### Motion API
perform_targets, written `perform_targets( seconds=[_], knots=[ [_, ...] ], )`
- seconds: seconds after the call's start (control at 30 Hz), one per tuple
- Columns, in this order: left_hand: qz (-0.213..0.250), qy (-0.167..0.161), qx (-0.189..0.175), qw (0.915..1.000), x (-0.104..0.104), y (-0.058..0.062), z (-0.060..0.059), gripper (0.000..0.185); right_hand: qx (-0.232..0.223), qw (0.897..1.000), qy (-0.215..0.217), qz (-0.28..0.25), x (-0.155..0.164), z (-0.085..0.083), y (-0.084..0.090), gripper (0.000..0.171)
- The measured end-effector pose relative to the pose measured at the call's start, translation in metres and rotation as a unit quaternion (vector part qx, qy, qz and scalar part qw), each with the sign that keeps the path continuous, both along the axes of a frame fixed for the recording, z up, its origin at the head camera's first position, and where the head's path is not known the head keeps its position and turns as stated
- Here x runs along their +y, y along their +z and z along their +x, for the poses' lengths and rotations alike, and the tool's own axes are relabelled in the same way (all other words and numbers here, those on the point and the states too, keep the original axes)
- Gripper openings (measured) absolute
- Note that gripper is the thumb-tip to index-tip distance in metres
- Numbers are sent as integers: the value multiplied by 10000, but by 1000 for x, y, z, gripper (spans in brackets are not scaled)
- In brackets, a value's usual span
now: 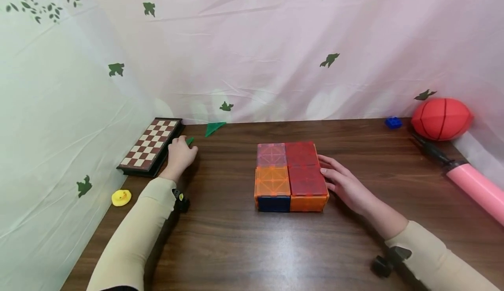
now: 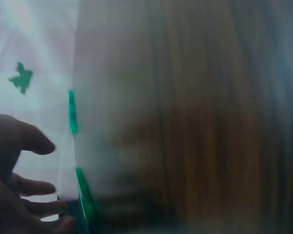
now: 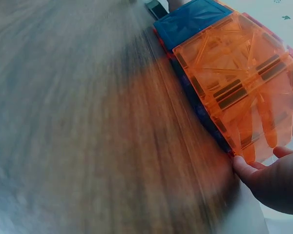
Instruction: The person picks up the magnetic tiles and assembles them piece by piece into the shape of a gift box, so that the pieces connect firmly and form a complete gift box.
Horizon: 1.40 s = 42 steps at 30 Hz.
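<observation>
A low block of see-through coloured tiles (image 1: pixel 272 181), red, orange, pink and blue, stands on the table's middle. Against its right side rest the fingertips of my right hand (image 1: pixel 350 190); in the right wrist view the thumb touches a lower corner of an orange tile (image 3: pixel 219 58). Over on the left, my left hand (image 1: pixel 181 157) reaches beside the chessboard (image 1: pixel 149 144). A green tile (image 1: pixel 190 141) shows just past its fingers. In the left wrist view the thumb and fingers are apart, near that green tile (image 2: pixel 87 197). Farther back lies a green triangle tile (image 1: pixel 214 128).
A yellow rubber duck (image 1: pixel 121 198) sits at the table's left edge. At the back right are a blue brick (image 1: pixel 393 122), a red ball (image 1: pixel 442 119) and a pink pump (image 1: pixel 476 186) with a black end. Printed cloth hangs behind and to the left.
</observation>
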State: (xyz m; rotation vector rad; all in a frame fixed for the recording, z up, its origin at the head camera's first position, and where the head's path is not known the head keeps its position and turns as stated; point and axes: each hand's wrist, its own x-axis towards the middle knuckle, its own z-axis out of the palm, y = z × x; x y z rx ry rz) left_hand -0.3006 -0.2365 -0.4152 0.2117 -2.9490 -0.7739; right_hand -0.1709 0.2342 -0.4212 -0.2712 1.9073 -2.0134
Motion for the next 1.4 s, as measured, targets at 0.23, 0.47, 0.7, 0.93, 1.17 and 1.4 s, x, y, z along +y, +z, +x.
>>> perform_targets(
  seconds=[0.23, 0.47, 0.7, 0.93, 1.17, 1.4],
  knots=[
    [-1088, -364, -668, 9911, -6, -1, 5, 59, -18, 10000, 23, -54, 0, -1, -1, 63],
    [-1334, -883, -709, 9846, 12, -1, 27, 60, -21, 10000, 39, -47, 0, -1, 0, 62],
    [-1271, -1080, -539, 9845, 17, 0, 31, 59, 11, 10000, 31, -44, 2, 0, 1, 60],
    [-1269, -1055, -511, 9850, 4, -1, 20, 54, -9, 10000, 69, -35, 1, 1, 1, 60],
    [-952, -1001, -41, 9904, 5, 2, 20, 50, 4, 10000, 38, 13, 1, 0, 1, 63],
    [-520, -1011, 486, 9923, 18, 11, 27, 37, 7, 10000, 52, 1, 0, 0, 0, 60]
  ],
)
